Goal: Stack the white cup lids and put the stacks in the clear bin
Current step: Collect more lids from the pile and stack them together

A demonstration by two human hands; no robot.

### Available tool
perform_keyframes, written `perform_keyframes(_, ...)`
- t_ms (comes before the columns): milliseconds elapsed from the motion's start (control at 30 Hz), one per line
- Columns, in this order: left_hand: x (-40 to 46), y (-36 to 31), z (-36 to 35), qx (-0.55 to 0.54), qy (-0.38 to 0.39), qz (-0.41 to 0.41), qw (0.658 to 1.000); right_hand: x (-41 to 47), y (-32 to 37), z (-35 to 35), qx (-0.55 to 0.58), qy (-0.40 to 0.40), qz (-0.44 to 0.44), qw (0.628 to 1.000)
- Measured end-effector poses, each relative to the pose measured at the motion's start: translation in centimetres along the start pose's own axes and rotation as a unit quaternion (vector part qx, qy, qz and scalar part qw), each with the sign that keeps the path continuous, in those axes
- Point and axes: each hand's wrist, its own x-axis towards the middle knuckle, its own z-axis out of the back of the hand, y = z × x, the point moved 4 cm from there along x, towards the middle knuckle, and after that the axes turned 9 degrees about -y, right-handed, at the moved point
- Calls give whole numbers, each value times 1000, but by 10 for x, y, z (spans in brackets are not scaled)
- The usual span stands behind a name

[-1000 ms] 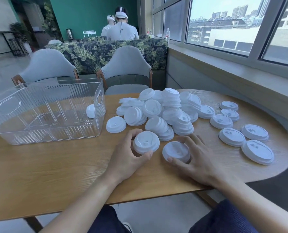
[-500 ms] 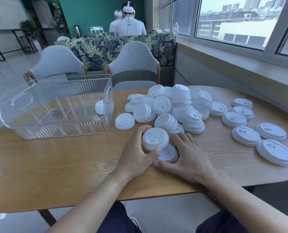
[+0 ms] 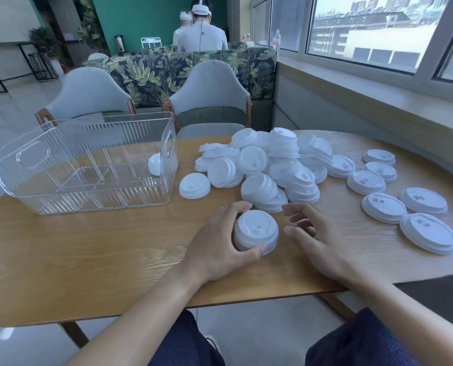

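A wooden table (image 3: 88, 254) fills the view, seen from the head of a seated person. At its back left stands the clear bin (image 3: 88, 165), ribbed, open-topped and holding no stacks. One lid (image 3: 154, 164) shows through its right wall; whether that one lies inside or behind the bin cannot be told.

Right of the bin, across the middle of the table, lies a loose pile (image 3: 270, 167) of white cup lids, some already nested in short leaning runs. One single lid (image 3: 194, 185) sits between the pile and the bin. Farther right, well apart from the pile, several larger flat lids (image 3: 384, 207) lie spread out.

At the near edge of the pile, the left hand (image 3: 217, 247) curls its thumb and fingers round a short stack (image 3: 255, 231) resting on the table. The right hand (image 3: 315, 239) hovers just beside the stack, fingers loosely curled, holding nothing.

Risks, as a judgement: the stack is gripped from one side only, so the top lids could slide off if it is lifted tilted. A lid seated crooked would make it lean. The right hand is close to the pile's front leaning run and could knock it over.
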Motion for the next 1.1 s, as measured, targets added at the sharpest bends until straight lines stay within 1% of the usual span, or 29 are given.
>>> perform_keyframes(67, 0, -3, 0, 26, 0, -22, 999, -2, 3, -1, -7, 3, 6, 1000)
perform_keyframes(167, 0, -7, 1, 45, -10, -42, 998, -5, 8, -3, -67, 16, 38, 997)
perform_keyframes(367, 1, -8, 1, 69, -5, -37, 997, -9, 13, -7, -137, 65, 70, 986)
perform_keyframes(767, 3, -4, 1, 66, 15, -2, 998, -7, 11, -8, -153, 54, 70, 984)
perform_keyframes(1100, 4, -3, 0, 71, 10, -15, 997, -6, 10, -11, -171, 59, 70, 981)
